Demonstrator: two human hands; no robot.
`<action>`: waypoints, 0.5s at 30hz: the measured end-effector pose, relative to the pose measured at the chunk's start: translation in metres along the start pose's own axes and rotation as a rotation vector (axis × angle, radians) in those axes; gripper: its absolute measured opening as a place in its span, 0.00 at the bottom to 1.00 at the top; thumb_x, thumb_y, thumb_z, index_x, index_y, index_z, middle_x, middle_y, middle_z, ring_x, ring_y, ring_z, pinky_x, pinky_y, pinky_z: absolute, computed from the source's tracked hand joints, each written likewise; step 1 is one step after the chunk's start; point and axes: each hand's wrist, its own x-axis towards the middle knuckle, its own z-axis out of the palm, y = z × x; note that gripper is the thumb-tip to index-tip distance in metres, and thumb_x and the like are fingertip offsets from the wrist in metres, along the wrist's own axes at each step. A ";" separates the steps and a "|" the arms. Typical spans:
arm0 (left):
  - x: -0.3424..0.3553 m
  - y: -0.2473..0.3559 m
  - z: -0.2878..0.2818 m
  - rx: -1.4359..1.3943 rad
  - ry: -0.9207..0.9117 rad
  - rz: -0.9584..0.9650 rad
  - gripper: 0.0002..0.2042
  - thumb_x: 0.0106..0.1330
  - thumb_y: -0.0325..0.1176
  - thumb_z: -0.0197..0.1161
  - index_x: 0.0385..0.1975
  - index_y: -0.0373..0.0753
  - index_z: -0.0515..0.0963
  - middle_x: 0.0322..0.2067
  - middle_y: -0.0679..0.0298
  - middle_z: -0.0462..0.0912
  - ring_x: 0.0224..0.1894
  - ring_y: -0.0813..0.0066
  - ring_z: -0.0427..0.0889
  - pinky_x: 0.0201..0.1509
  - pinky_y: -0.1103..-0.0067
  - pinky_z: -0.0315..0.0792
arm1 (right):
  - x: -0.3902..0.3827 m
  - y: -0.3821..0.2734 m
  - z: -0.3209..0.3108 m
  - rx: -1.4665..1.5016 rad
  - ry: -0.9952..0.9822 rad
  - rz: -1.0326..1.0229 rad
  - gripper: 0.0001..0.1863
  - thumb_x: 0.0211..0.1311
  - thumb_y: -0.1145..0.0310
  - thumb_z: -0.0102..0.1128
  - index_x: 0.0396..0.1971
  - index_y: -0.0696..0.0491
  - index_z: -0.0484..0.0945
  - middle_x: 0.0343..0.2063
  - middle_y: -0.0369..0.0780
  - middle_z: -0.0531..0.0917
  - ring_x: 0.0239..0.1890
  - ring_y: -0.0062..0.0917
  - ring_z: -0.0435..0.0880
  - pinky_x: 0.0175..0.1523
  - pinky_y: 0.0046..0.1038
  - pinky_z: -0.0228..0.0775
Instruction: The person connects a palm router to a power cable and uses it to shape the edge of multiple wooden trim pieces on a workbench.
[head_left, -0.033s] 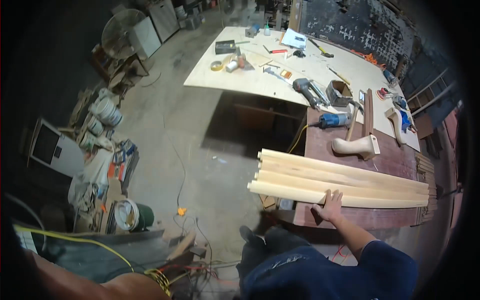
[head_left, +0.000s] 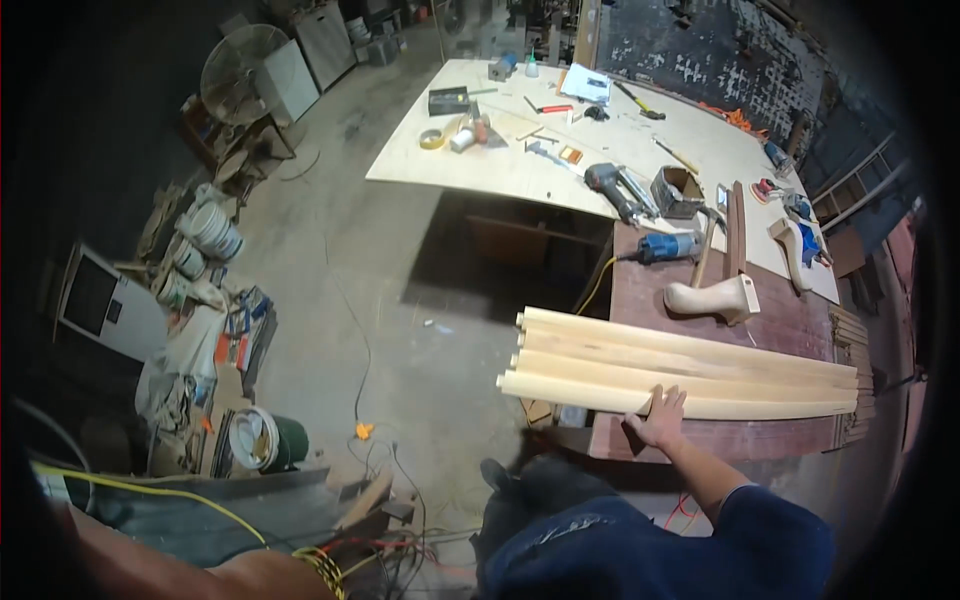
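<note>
Several long pale wooden rails [head_left: 590,352] lie side by side across a reddish-brown wooden bench [head_left: 625,435]. Small tenons stick out at their left ends, which overhang the bench's left edge. My right hand [head_left: 657,418] rests on the nearest rail, fingers spread on top and thumb out to the left, gripping nothing. At the lower left my bare left arm shows, but its hand is out of the picture. Just behind the rails lies a curved pale wooden furniture leg [head_left: 712,296]. Beyond it is a blue power tool [head_left: 668,246] with a yellow cord.
A pale plywood table [head_left: 405,160] farther off carries a nail gun [head_left: 612,190], an open box [head_left: 678,190], tape [head_left: 431,139] and hand tools. Left on the floor stand buckets [head_left: 268,440], a fan [head_left: 240,75] and scrap. Cords [head_left: 362,430] cross the floor.
The view has shifted very slightly. My right hand stays in the same place on the nearest rail, and the rails have not visibly moved.
</note>
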 end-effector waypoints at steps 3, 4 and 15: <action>0.003 -0.046 0.028 -0.091 -0.014 -0.055 0.34 0.68 0.47 0.58 0.62 0.20 0.63 0.58 0.39 0.74 0.60 0.49 0.76 0.66 0.58 0.71 | 0.025 0.015 -0.009 -0.061 0.037 0.061 0.62 0.51 0.30 0.62 0.72 0.62 0.51 0.70 0.68 0.48 0.72 0.68 0.44 0.73 0.61 0.41; 0.003 -0.064 0.041 -0.124 -0.058 -0.095 0.35 0.68 0.48 0.58 0.62 0.20 0.63 0.58 0.39 0.74 0.60 0.49 0.76 0.66 0.58 0.71 | 0.009 0.029 0.017 -0.126 0.056 0.000 0.62 0.50 0.29 0.62 0.72 0.62 0.51 0.70 0.68 0.48 0.72 0.68 0.43 0.73 0.62 0.41; 0.035 -0.193 0.167 -0.347 -0.219 -0.225 0.36 0.69 0.50 0.57 0.64 0.23 0.61 0.58 0.41 0.74 0.61 0.50 0.75 0.65 0.59 0.71 | 0.028 -0.032 -0.033 0.025 0.031 0.354 0.70 0.38 0.33 0.73 0.73 0.61 0.48 0.71 0.63 0.47 0.75 0.62 0.39 0.75 0.56 0.40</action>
